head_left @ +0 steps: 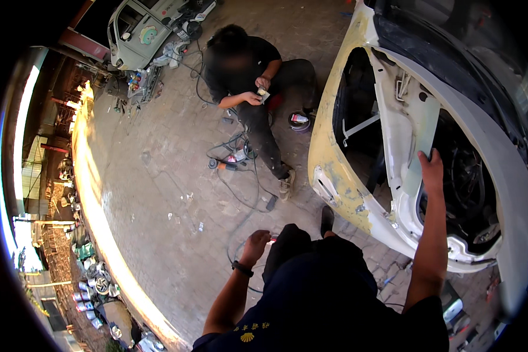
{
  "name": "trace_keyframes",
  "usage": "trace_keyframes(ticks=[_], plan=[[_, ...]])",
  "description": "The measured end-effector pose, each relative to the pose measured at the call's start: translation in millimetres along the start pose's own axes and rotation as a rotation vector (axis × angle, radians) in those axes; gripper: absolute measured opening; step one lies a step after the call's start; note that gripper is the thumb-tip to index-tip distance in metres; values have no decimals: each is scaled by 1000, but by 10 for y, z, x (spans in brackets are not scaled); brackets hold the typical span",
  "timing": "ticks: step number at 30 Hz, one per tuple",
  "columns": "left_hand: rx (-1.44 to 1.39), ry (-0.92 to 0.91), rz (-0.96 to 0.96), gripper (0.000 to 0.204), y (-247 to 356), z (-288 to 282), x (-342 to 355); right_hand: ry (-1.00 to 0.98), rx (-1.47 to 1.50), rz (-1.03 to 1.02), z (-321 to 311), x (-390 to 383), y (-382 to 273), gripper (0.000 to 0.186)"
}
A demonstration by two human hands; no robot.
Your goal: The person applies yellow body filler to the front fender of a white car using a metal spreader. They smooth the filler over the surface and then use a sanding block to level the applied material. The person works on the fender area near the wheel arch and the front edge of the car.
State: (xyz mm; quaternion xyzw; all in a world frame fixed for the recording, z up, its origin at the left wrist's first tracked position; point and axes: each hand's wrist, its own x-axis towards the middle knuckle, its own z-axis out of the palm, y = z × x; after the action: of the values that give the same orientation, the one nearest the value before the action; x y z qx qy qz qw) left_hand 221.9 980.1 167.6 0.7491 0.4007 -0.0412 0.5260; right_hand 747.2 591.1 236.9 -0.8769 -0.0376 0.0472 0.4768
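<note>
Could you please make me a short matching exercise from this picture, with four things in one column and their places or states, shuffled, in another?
Column one
1. The person's left hand
2. The person's right hand
3. The co-worker
4. The orange-and-black tool

Column two
A. Lying on the paving
B. Dark band at its wrist
C. At the opening in the car body
D. Seated, wearing dark clothes

Right pairs: 1-B, 2-C, 3-D, 4-A.
</note>
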Motion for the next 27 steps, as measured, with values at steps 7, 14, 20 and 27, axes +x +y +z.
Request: trace_keyframes(ticks=[7,14,20,27], plan=[[-327,-303,150,31,1628,-105,403,-220,567,242,46,-1025,-562,49],[-522,-717,292,26,2296,131,324,-643,488,20,1219,-2178,-1526,47],[-548,-596,120,15,1993,-471,464,-753,143,-194,1655,-2318,-2116,44],[-725,-471,130,17,1692,-926,658,-880,-120,-224,1919,-2459,-2559,49]])
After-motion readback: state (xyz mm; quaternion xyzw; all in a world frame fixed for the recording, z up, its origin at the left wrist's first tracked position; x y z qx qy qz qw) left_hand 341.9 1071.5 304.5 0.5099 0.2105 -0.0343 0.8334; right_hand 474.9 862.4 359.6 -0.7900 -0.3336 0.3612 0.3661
